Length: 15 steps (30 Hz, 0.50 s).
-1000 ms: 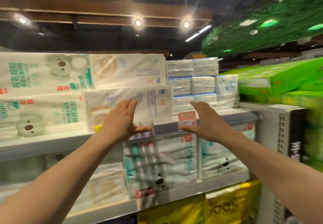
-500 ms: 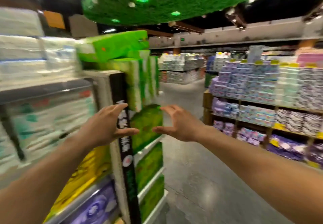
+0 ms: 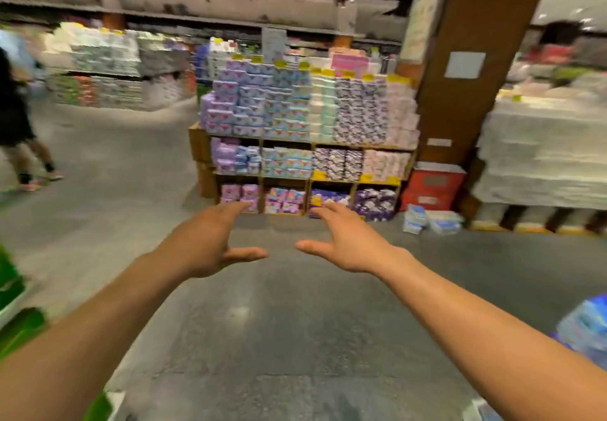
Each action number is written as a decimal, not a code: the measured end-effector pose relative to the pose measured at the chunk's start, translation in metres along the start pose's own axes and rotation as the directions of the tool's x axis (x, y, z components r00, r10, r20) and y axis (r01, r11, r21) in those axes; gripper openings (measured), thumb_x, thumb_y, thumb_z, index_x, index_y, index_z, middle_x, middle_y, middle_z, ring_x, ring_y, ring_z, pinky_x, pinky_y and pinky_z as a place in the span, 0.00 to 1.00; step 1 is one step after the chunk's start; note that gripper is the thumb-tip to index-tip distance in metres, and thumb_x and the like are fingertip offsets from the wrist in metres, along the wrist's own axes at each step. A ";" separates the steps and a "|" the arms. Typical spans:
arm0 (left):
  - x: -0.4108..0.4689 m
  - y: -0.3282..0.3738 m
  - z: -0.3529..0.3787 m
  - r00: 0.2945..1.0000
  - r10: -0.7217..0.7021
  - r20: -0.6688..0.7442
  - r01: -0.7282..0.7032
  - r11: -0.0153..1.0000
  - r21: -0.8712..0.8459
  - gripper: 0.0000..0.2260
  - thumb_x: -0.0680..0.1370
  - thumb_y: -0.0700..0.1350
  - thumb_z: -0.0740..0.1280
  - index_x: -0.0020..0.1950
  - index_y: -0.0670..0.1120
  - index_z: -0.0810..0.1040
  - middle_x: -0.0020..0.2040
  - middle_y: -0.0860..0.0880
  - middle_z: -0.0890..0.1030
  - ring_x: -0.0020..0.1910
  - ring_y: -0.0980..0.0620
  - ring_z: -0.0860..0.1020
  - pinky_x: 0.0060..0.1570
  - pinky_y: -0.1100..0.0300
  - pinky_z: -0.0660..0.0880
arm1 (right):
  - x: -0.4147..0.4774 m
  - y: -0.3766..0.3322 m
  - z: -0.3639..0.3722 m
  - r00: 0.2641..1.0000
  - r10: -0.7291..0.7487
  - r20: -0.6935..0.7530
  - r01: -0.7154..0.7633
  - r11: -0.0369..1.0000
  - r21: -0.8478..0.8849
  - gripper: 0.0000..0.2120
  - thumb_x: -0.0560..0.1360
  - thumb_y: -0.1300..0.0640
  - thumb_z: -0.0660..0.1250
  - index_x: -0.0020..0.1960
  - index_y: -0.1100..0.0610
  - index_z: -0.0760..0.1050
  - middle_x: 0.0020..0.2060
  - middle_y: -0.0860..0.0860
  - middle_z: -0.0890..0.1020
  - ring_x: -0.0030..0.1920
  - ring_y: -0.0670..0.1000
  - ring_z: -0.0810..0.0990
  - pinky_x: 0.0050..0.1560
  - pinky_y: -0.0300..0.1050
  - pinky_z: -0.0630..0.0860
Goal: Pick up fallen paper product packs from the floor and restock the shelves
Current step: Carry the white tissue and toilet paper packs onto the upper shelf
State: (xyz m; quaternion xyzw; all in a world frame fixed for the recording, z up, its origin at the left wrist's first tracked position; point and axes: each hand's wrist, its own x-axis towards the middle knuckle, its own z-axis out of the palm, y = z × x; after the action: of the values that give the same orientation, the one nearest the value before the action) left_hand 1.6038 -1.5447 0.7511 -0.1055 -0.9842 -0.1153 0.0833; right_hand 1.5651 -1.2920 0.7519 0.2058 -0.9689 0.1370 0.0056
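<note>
My left hand (image 3: 210, 243) and my right hand (image 3: 345, 243) reach out in front of me over the grey aisle floor, fingers straight, palms facing each other, nothing held. Several blue-and-white paper packs (image 3: 432, 220) lie on the floor far ahead to the right, at the foot of a brown pillar. Beyond my hands stands a wooden shelf unit (image 3: 328, 184) stacked with purple, blue and pink packs. A blue pack (image 3: 588, 325) shows blurred at the right edge.
A person (image 3: 16, 118) in dark clothes walks at the far left. The brown pillar (image 3: 476, 59) has a red box (image 3: 433, 187) at its base. A pallet of white packs (image 3: 542, 154) stands right. Green packs (image 3: 13, 322) edge the left.
My view has swung right, from the white tissue shelf past the green end display to the open aisle. Both hands stay raised and empty.
</note>
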 end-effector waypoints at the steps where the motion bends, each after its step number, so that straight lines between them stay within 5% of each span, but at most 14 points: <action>1: 0.030 0.001 0.010 0.999 0.043 0.010 -0.043 0.999 -0.012 0.56 0.60 0.84 0.54 0.79 0.53 0.61 0.77 0.47 0.69 0.72 0.45 0.70 0.70 0.51 0.69 | 0.012 0.019 -0.002 0.999 0.050 -0.015 -0.049 0.999 0.002 0.44 0.74 0.29 0.64 0.80 0.54 0.60 0.79 0.56 0.62 0.78 0.59 0.61 0.78 0.56 0.61; 7: 0.208 0.036 0.044 0.950 0.300 0.088 -0.296 0.954 -0.048 0.58 0.59 0.86 0.50 0.79 0.51 0.62 0.76 0.46 0.71 0.72 0.45 0.71 0.70 0.50 0.70 | 0.068 0.123 -0.033 0.939 0.333 -0.082 -0.331 0.943 0.031 0.44 0.75 0.30 0.64 0.81 0.55 0.59 0.78 0.57 0.63 0.78 0.59 0.62 0.77 0.53 0.62; 15: 0.397 0.149 0.130 0.805 0.566 0.175 -0.547 0.824 -0.150 0.49 0.66 0.78 0.60 0.80 0.51 0.60 0.78 0.49 0.67 0.74 0.47 0.69 0.70 0.51 0.68 | 0.102 0.287 -0.053 0.804 0.585 -0.112 -0.569 0.810 0.141 0.44 0.75 0.29 0.63 0.82 0.52 0.57 0.80 0.53 0.59 0.79 0.56 0.59 0.77 0.56 0.63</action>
State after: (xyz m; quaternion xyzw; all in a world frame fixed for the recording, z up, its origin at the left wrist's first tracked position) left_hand 1.2369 -1.2961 0.7323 -0.4048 -0.9066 -0.1190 0.0032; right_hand 1.3544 -1.0669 0.7345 -0.1097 -0.9741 0.1960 0.0262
